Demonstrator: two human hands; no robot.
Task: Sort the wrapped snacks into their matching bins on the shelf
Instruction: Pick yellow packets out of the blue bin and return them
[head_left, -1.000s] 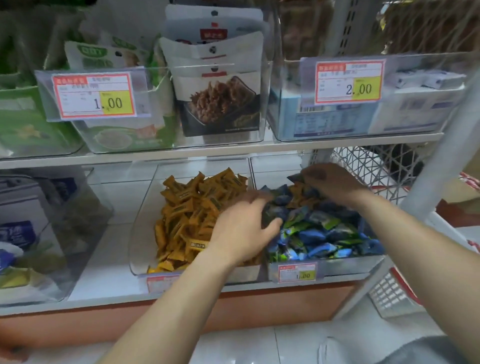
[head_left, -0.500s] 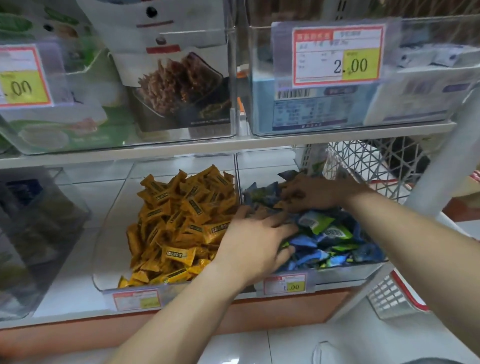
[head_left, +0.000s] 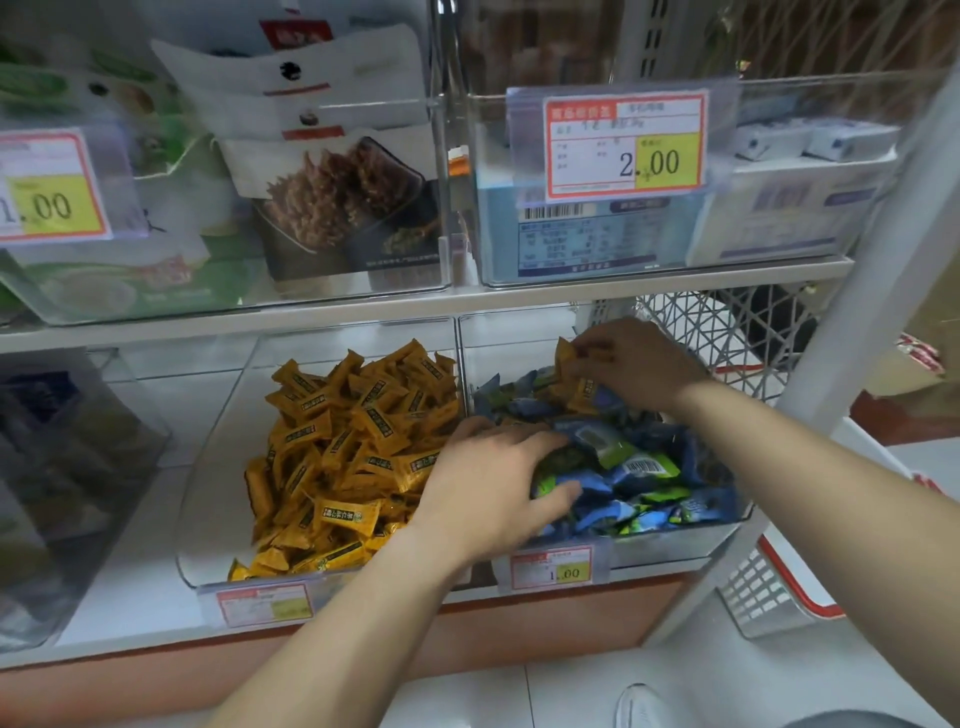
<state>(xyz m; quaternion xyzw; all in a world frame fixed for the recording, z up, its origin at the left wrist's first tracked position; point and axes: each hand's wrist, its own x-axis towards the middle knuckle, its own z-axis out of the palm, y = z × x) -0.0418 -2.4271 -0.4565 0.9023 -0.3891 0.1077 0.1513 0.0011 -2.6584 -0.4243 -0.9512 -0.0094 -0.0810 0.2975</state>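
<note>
Two clear bins stand side by side on the lower shelf. The left bin (head_left: 208, 519) holds a heap of yellow wrapped snacks (head_left: 343, 441). The right bin (head_left: 675, 545) holds blue and green wrapped snacks (head_left: 644, 478), with a few yellow ones (head_left: 584, 395) mixed in at the back. My right hand (head_left: 631, 358) is at the back of the right bin and pinches a yellow snack (head_left: 565, 353) lifted off the pile. My left hand (head_left: 493, 483) lies palm down across the divide, its fingers spread over the blue snacks.
An upper shelf (head_left: 467, 301) just above the bins carries clear boxes of packaged goods with price tags (head_left: 623, 145). A white upright post (head_left: 852, 312) and a wire basket (head_left: 727, 338) stand at the right. Another clear bin (head_left: 78, 467) sits at the left.
The view has moved closer to the shelf. My right hand has lifted a yellow snack up from the back of the blue pile. My left hand stays on the blue snacks.
</note>
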